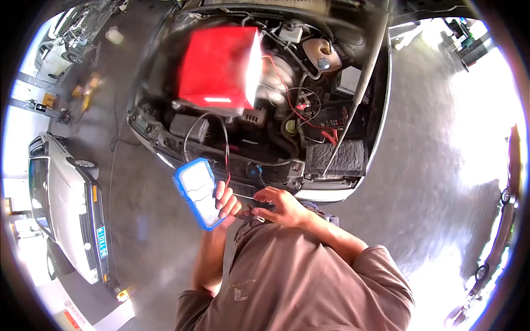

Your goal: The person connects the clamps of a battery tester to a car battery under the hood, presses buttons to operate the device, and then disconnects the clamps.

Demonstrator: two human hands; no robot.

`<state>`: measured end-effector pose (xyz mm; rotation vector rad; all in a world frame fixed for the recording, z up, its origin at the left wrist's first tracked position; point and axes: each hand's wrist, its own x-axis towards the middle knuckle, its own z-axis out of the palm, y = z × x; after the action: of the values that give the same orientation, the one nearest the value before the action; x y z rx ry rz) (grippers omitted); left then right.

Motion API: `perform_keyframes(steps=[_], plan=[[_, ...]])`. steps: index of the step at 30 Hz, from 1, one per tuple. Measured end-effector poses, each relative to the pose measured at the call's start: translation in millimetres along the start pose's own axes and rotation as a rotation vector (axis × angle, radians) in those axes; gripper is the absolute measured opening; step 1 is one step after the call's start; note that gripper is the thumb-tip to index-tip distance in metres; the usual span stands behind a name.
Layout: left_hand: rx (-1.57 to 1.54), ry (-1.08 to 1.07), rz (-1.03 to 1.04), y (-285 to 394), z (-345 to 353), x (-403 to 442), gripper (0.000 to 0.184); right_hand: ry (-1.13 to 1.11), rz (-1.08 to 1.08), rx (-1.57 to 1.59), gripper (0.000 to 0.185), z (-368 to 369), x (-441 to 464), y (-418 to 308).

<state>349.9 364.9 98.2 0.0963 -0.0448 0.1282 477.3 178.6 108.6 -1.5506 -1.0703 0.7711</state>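
Note:
My left hand (pixel 225 203) is wrapped round a blue-framed handheld device (pixel 199 190) with a bright, washed-out screen. Cables run from the device's top towards the engine bay. Beside it, my right hand (pixel 280 206) has its thumb and fingers bent round a thin cable; the exact grip is too small to make out. A red box (pixel 217 67) with a white side stands on the engine, its edges blurred. Thin red and black wires pass from near the box to the battery area, where a red clamp (pixel 330 136) shows.
The open car's front edge (pixel 326 195) lies just beyond my hands. A prop rod (pixel 361 83) slants across the bay's right side, near a coolant tank (pixel 322 55). A white car (pixel 66 209) stands at left, and yellow equipment (pixel 85 92) sits on the floor behind it.

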Motion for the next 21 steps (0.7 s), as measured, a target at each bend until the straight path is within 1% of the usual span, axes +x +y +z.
perform_keyframes(steps=[2, 3, 4, 6, 7, 8, 10, 11, 12, 14, 15, 17, 18, 19, 20, 21], plan=[[-0.085, -0.071, 0.039, -2, 0, 3, 0.024, -0.165, 0.154, 0.232, 0.055, 12, 0, 17], [-0.089, -0.068, 0.058, -3, 8, 6, 0.021, -0.396, 0.324, 0.351, 0.056, 5, 5, 9], [-0.057, 0.049, 0.141, -5, 15, 6, 0.04, -0.387, 0.269, 0.483, 0.054, 9, 5, 12], [-0.083, 0.006, 0.188, -4, 14, 7, 0.041, -0.372, 0.154, 0.743, 0.049, 20, 2, 24], [-0.097, -0.024, 0.204, -3, 17, 8, 0.042, -0.373, 0.331, 0.999, 0.04, 19, 0, 26], [-0.045, -0.047, 0.204, 1, 19, 7, 0.041, -0.283, 0.402, 1.081, 0.034, 19, -2, 33], [0.166, 0.058, 0.24, 2, 31, 1, 0.038, -0.101, 0.395, 1.248, 0.03, 15, -1, 34], [0.25, 0.044, 0.234, -1, 31, -1, 0.033, 0.025, 0.342, 1.306, 0.027, 18, 0, 32], [0.298, -0.065, 0.23, -5, 35, 5, 0.029, 0.089, 0.322, 1.395, 0.029, 16, 1, 29], [0.465, -0.042, 0.23, -13, 33, 3, 0.031, 0.133, 0.325, 1.583, 0.037, 15, 3, 30], [0.538, -0.074, 0.216, -20, 38, 6, 0.034, 0.118, 0.287, 1.615, 0.039, 16, 4, 26], [0.545, -0.111, 0.173, -35, 37, 10, 0.04, 0.086, 0.213, 1.68, 0.044, 19, 5, 14], [0.541, -0.129, 0.146, -41, 39, 11, 0.043, 0.08, 0.2, 1.661, 0.049, 17, 5, 10], [0.607, -0.099, 0.117, -43, 44, 10, 0.046, 0.105, 0.216, 1.578, 0.046, 12, 1, 3], [0.651, -0.15, 0.114, -43, 35, 10, 0.046, 0.129, 0.23, 1.492, 0.043, 6, -1, -6], [0.689, -0.145, 0.097, -40, 30, 9, 0.047, 0.139, 0.189, 1.495, 0.039, 6, -2, -4]])
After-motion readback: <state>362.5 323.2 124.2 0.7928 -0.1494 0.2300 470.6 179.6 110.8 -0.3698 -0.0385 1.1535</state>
